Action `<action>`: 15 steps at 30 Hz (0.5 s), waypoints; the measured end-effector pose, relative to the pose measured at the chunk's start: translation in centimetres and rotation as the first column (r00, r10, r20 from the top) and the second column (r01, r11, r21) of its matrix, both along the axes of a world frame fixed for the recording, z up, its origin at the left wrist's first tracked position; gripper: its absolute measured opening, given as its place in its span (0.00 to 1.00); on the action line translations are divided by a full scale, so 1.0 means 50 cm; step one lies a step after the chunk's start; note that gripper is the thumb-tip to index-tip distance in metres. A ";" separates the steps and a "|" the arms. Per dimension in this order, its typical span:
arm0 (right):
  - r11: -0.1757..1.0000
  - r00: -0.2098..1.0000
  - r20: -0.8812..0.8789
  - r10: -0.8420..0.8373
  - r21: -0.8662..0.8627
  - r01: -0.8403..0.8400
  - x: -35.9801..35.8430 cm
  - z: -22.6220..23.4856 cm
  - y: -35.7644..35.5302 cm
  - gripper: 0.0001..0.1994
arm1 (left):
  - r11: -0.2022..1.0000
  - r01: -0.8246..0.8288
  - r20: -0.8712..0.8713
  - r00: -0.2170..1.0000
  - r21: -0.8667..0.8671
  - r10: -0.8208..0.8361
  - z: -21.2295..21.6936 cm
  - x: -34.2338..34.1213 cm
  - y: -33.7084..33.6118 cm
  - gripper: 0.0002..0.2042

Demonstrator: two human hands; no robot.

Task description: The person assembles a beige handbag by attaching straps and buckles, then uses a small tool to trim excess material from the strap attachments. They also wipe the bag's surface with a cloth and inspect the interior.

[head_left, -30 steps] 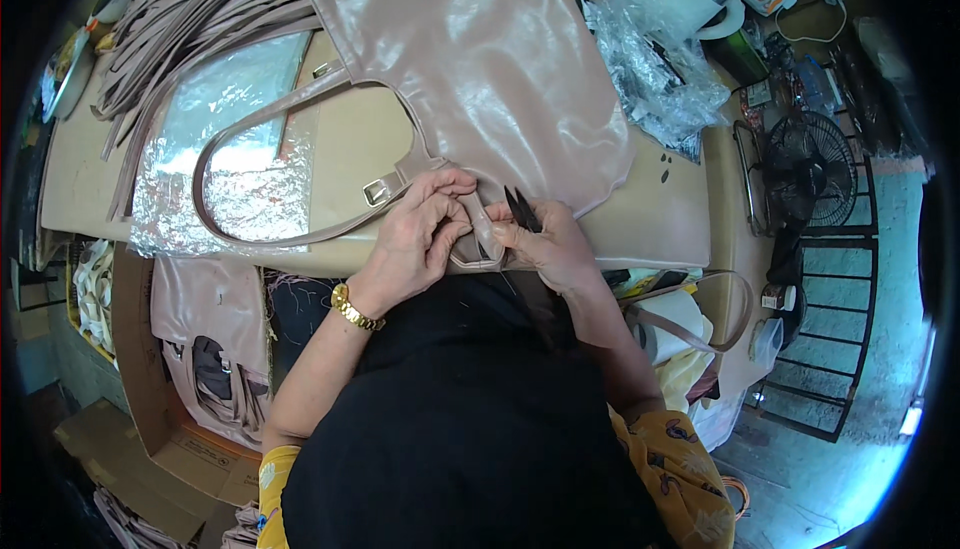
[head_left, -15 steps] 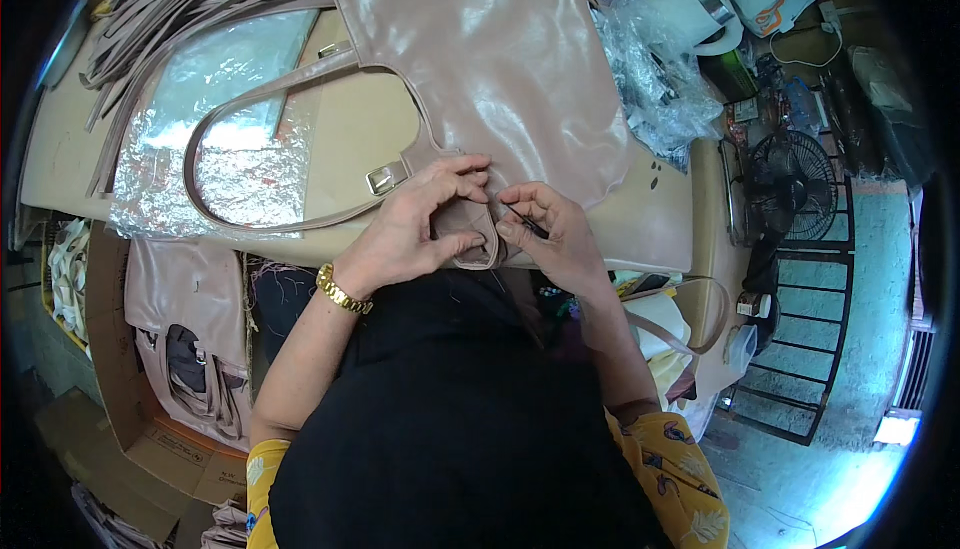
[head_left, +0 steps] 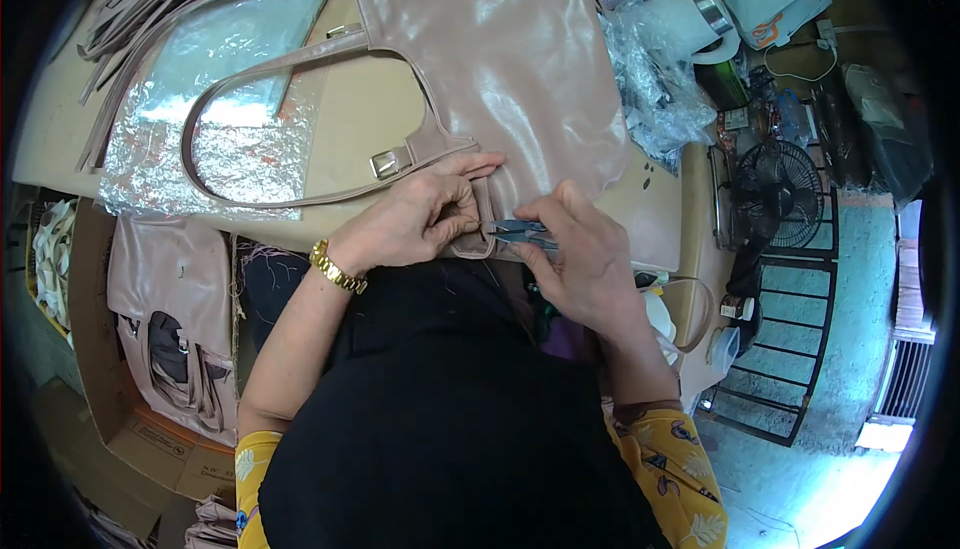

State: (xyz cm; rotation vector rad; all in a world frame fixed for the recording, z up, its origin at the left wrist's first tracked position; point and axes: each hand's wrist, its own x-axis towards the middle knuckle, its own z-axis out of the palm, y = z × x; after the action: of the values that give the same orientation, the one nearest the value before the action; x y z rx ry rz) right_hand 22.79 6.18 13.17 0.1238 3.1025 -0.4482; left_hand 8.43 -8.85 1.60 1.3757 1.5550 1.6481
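Head view: the glossy pinkish-beige leather-look bag (head_left: 490,69) lies flat on the beige worktable (head_left: 370,99), near edge drawn to the table's front, close to the person. Its slim matching strap (head_left: 189,139), with a square metal buckle (head_left: 384,165), loops out left over a shiny clear plastic sheet (head_left: 250,164). Crumpled clear plastic (head_left: 650,74) just right of the bag.

Left hand (head_left: 415,214): thumb and fingers pinched on the bag's near edge, by a narrow stitched part; exact layers under the fingertips can't be made out. Right hand (head_left: 588,254): fingers and thumb around small dark metal snips (head_left: 520,227), blades slightly parted, tips right beside the left hand's pinch. Can't tell if the blades touch anything.

Handling, my read: bag is light, soft, floppy; glossy face probably a bit slick and easy to nick or crease. Best hold is a firm pinch on the thicker seamed edge, fingertips clear of the blades, body supported by the table.
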 end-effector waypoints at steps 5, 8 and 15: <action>0.977 0.996 0.069 0.060 0.199 -0.073 -0.034 0.028 -0.030 0.16 | 0.991 0.135 0.147 0.980 -0.005 -0.133 0.000 -0.012 -0.005 0.15; 0.953 0.993 0.079 0.084 0.286 -0.103 -0.041 0.027 -0.038 0.18 | 0.990 0.138 0.099 0.986 -0.015 -0.136 0.006 -0.020 -0.010 0.11; 0.987 0.995 0.101 0.005 -0.162 0.012 -0.039 -0.034 -0.002 0.14 | 0.981 -0.107 0.031 0.994 0.159 0.104 -0.025 -0.007 0.014 0.05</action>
State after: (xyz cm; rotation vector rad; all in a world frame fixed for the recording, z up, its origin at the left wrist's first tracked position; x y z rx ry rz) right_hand 20.86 6.06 11.46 0.1459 2.9529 -0.6696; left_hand 8.09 -8.17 0.34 1.3694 1.5346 1.8823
